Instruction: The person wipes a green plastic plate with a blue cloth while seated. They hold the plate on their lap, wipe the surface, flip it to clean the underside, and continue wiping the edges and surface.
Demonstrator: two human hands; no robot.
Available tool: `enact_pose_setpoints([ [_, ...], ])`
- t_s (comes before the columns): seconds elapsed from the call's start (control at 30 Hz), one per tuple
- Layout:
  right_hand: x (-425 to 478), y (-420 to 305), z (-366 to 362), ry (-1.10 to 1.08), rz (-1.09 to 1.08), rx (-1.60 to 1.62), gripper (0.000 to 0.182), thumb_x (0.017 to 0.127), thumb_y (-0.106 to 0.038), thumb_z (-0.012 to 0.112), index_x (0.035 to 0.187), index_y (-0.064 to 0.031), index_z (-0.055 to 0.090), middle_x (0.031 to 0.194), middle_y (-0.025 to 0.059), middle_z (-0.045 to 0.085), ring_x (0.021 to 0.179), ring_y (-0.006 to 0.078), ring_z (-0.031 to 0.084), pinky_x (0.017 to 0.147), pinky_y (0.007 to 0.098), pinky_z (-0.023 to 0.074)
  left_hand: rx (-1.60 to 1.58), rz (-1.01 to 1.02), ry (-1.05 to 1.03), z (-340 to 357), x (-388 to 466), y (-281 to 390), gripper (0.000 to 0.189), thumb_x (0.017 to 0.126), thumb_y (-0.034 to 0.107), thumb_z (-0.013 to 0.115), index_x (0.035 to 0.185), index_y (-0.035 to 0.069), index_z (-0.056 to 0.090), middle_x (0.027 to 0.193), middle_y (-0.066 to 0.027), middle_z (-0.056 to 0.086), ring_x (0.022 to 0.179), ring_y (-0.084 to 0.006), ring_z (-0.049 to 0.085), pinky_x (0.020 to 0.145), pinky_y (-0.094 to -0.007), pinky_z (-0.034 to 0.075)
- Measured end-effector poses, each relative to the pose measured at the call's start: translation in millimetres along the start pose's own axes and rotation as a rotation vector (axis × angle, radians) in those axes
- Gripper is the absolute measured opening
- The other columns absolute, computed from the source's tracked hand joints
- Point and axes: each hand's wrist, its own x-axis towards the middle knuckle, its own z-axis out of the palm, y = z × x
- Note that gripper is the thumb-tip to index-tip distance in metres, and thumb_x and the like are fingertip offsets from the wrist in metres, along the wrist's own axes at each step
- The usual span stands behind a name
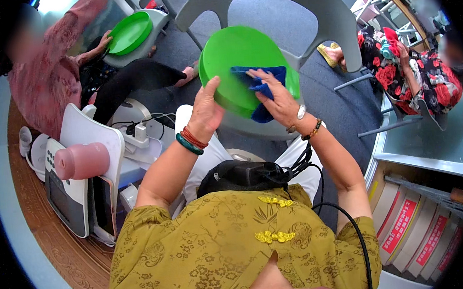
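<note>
A round green plastic tray (227, 58) is tilted up in front of me, above the seat of a grey plastic chair (250, 126). My left hand (206, 106) grips its near left rim, thumb on the flat face and fingers hidden behind. Under my right hand (278, 99), a folded dark blue cloth (277, 73) lies against the right part of the tray's face. The fingers press on the cloth, and one end of it hangs below the tray's edge.
At left a person holds another green tray (130, 34) on a chair. A pink bottle (83, 161), a white power strip (138, 135) and cables are near my left arm. Another person sits at right holding a red cloth (392, 42). Boxed volumes (400, 222) stand low right.
</note>
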Motion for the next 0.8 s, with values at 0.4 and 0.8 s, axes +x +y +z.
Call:
enact_pose_setpoints([
  [0.4, 76, -44, -24, 0.16, -0.283, -0.626, 0.064, 0.075, -0.021, 0.07, 0.136, -0.0181, 0.051, 0.144, 0.0081, 0.046, 0.135, 0.0289, 0.041, 0.112, 0.0608, 0.0203, 0.111, 0.012, -0.172, 29, -22, 5, 0.036, 0.094, 0.012, 0.059, 0.127, 0.005, 0.05, 0.119, -0.0049, 0.06, 0.108, -0.0163, 0.059, 0.094, -0.0331, 0.048],
  [0.8, -5, 110, -86, 0.614, 0.709, 0.446, 0.061, 0.094, -0.051, 0.052, 0.107, 0.008, 0.064, 0.094, 0.0077, 0.07, 0.078, 0.0161, 0.067, 0.07, 0.0289, 0.0514, 0.214, 0.139, -0.189, 32, -23, 18, 0.036, 0.089, 0.006, 0.064, 0.122, 0.001, 0.052, 0.112, -0.0046, 0.062, 0.099, -0.0124, 0.061, 0.085, -0.0264, 0.05],
])
